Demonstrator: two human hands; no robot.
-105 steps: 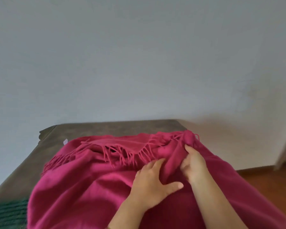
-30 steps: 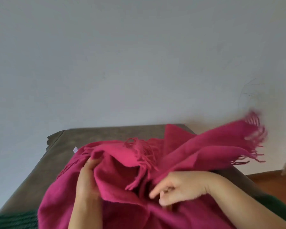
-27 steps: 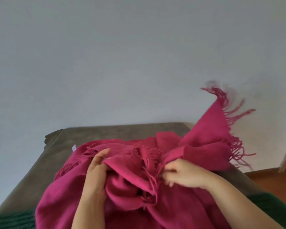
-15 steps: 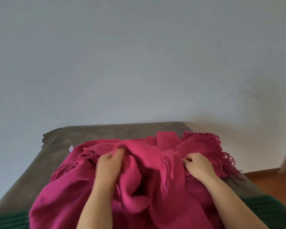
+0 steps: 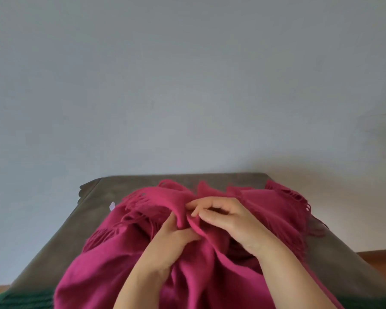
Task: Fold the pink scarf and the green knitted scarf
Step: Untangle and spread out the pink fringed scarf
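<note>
The pink scarf (image 5: 112, 270) lies bunched and rumpled over the grey-brown surface, its fringed ends at the far left and far right. My left hand (image 5: 172, 244) pinches a ridge of the pink cloth near the middle. Close beside it, my right hand (image 5: 227, 219) curls over the same ridge, fingertips gripping the fabric. The green knitted scarf (image 5: 20, 299) shows only as a dark green strip at the bottom left, mostly hidden under the pink one.
A grey-brown upholstered surface (image 5: 94, 210) holds both scarves, its far edge against a plain pale wall (image 5: 187, 85). A small white tag (image 5: 112, 205) lies on it at the left. Wooden floor (image 5: 381, 257) shows at the right.
My hands have come together at the middle of the scarf, from being apart. The right fringed end, flung up a second ago, now lies flat at the right.
</note>
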